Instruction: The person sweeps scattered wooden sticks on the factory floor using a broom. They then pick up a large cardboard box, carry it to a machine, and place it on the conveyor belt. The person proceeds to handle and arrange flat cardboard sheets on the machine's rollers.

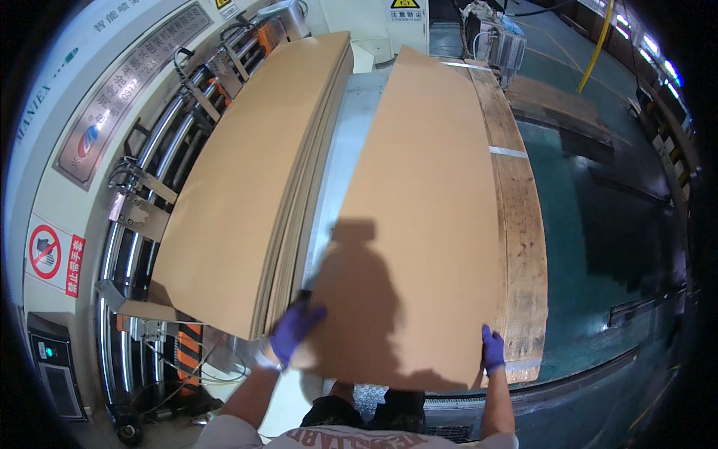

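Note:
A large brown cardboard sheet (426,187) lies slanted in front of me, with my shadow on it. My right hand (492,350), in a purple glove, grips its near right edge, fingers closed along the rim. My left hand (295,331), also purple-gloved, is at the sheet's near left corner, close to the neighbouring stack. Motion smears its fingers, so their hold is unclear. To the left, a stack of cardboard sheets (239,172) rests tilted on the machine, its layered edges facing right.
A worn wooden board (523,247) with pale strips runs beneath the sheet's right side. Left stands a white machine with chrome rollers (112,269) and metal brackets. A pale metal surface (350,135) shows between stack and sheet. A small control panel (56,370) is at lower left; green floor (561,299) extends right.

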Tool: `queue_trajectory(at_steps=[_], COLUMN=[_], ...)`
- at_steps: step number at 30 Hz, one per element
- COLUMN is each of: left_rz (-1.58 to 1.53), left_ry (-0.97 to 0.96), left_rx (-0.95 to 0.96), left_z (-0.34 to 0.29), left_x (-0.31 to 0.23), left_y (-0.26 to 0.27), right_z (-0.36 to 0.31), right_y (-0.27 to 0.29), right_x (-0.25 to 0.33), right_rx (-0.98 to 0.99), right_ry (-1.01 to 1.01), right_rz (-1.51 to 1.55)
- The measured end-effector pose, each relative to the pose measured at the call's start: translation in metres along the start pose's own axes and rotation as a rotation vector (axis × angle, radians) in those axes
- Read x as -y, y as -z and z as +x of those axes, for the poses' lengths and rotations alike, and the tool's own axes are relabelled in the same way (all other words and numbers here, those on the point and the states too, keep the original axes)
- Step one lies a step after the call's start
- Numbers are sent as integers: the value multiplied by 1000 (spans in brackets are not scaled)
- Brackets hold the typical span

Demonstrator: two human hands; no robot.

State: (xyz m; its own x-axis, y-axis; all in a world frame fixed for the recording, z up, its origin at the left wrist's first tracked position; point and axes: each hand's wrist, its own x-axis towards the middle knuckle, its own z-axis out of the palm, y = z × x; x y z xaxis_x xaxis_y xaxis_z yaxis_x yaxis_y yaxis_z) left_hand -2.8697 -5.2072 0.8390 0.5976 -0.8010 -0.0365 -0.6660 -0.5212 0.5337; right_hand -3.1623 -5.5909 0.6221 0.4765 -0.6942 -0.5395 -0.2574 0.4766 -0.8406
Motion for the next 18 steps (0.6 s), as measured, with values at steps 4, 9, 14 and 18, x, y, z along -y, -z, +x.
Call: queue_trajectory(at_steps=[4, 9, 14, 18], left_rz=[-1218, -1085, -670, -841], left_ry=[513, 431, 510, 267], left_rx=[-211, -222, -254, -185], left_z=[29, 21, 53, 34], left_x=[14, 34, 64, 37], left_y=[94, 102, 84, 132], right_z=[4, 0, -12, -9], right_y=[-108, -116, -94, -117], right_x=[109, 170, 153, 133], right_rx=[30, -30, -35, 8], right_ry=[41, 144, 118, 79], right_rz=[-131, -320, -223, -124])
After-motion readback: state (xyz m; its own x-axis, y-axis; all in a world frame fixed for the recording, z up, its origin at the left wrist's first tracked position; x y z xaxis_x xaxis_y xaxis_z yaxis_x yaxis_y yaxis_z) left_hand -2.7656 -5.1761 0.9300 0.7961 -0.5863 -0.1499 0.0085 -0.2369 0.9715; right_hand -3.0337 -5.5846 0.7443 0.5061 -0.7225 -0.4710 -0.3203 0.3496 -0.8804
